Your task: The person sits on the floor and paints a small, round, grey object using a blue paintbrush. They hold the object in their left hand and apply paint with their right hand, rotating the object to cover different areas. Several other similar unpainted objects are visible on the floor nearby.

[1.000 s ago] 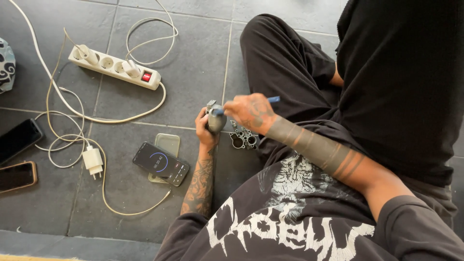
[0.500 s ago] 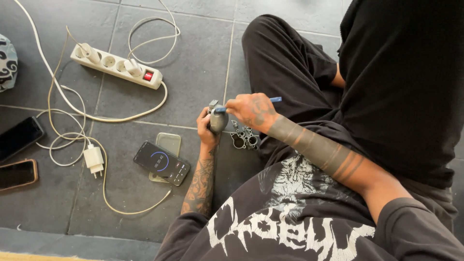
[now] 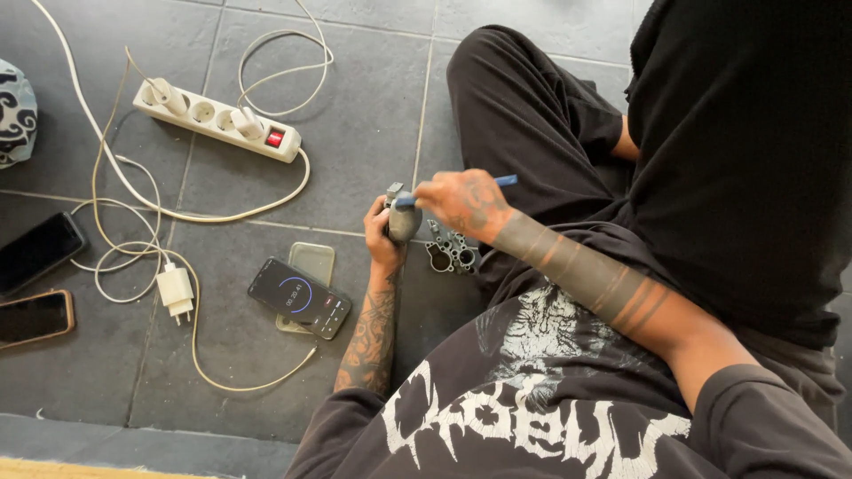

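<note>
My left hand point(image 3: 383, 238) grips a small grey metal part point(image 3: 402, 219) held upright in front of me over the tiled floor. My right hand point(image 3: 463, 204) holds a thin blue-handled tool point(image 3: 504, 181) like a brush and presses its tip against the top of that part. A second grey metal piece with round holes point(image 3: 451, 250) lies on the floor just right of my left hand, partly hidden under my right wrist.
A white power strip point(image 3: 217, 122) with plugs and cables lies far left. A phone with a lit screen point(image 3: 298, 297) rests on another phone point(image 3: 308, 263). A white charger point(image 3: 175, 290) and two dark phones point(image 3: 37, 253) lie left. Another person in black point(image 3: 710, 151) sits opposite.
My hands and the metal part stay almost in place; the right hand shifts slightly with the blue tool against the part. Nothing was picked up or let go.
</note>
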